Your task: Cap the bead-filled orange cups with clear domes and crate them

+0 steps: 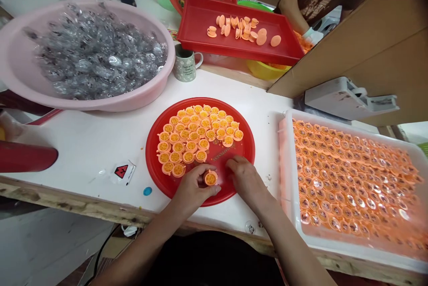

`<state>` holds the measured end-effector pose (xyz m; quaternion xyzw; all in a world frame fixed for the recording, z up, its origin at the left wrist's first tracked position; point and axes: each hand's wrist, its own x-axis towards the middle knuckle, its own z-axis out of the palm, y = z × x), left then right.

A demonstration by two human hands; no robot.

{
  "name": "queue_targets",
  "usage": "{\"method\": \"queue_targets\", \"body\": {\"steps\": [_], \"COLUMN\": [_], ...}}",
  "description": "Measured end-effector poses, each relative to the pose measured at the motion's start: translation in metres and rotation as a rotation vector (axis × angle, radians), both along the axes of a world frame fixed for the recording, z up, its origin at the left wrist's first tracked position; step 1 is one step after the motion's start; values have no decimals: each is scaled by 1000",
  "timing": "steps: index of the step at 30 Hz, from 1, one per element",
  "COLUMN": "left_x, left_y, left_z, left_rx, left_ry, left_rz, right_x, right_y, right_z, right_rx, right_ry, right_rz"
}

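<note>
Between the thumb and fingers of my left hand (192,190) is a small orange toy teacup (210,178) on its saucer, its yellow patterned inside facing up. It is held over the near part of a round red tray (220,194). Many similar toy teacups (193,136) stand packed together across the tray's far and left parts. My right hand (245,178) is over the tray's right side, its fingers curled in and pointing down. Whatever those fingertips pinch, if anything, is hidden.
A pink basin (133,102) of clear wrapped pieces stands at left, beside a mug (185,64). Behind, a red rectangular tray (200,14) carries loose toy cups. At right, a white bin (290,179) holds rows of orange cups. Another person's arm (294,7) shows behind the cardboard (334,45).
</note>
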<state>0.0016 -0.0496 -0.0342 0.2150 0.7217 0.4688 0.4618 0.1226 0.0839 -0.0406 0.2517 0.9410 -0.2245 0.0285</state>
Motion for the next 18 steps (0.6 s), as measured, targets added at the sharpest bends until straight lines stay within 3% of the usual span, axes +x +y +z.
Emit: {"method": "queue_targets", "body": {"steps": [4, 11, 15, 18], "left_x": [1, 5, 6, 5], "left_y": [-3, 0, 1, 3], "left_z": [-3, -7, -6, -7], "left_rx": [-19, -7, -19, 3], "left_ry": [5, -51, -119, -145], "left_rz": [-38, -10, 14, 5], "right_x": [-1, -7, -7, -3], "right_y": [6, 3, -5, -14], "right_z": [-10, -6, 3, 18], "right_rx": [-74, -108, -147, -348], "right_ry": [2, 17, 77, 224], "right_rz": [37, 9, -72, -115]}}
